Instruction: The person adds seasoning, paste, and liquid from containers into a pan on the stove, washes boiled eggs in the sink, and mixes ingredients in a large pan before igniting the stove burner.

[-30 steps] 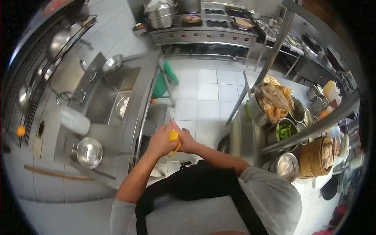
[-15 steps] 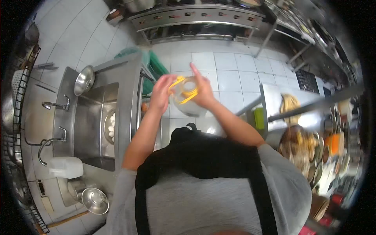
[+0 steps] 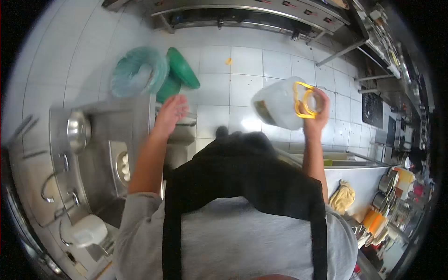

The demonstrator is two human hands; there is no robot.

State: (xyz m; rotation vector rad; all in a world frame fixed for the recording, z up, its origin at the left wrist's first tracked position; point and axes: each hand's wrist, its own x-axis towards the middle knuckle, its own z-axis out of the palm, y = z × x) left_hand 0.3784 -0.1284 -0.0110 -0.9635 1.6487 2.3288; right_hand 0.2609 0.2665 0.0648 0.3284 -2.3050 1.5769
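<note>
My right hand (image 3: 317,109) grips a translucent plastic jug (image 3: 280,100) at its neck, by the yellow handle ring (image 3: 306,99). The jug is tilted sideways over the floor, its mouth toward my palm and a label at its far end. To the left, my left hand (image 3: 172,112) is open and holds nothing, its fingers loosely bent. It is nearest the green lid (image 3: 183,67) and the bin lined with a bluish-green bag (image 3: 140,72). A small yellow piece (image 3: 228,61) shows against the floor tiles; whether it lies there or is in the air I cannot tell.
At my left is a steel sink (image 3: 95,172) with white round items in a bowl (image 3: 123,166), a metal bowl (image 3: 78,129) and a white jug (image 3: 88,231). A steel table (image 3: 359,177) at right bears a yellowish cloth (image 3: 343,197). A stove (image 3: 261,11) stands ahead.
My hands have parted from the jug's neck: the right carried the jug rightward, the left moved left toward the bin. The small yellow piece now shows against the tiles. My view has turned.
</note>
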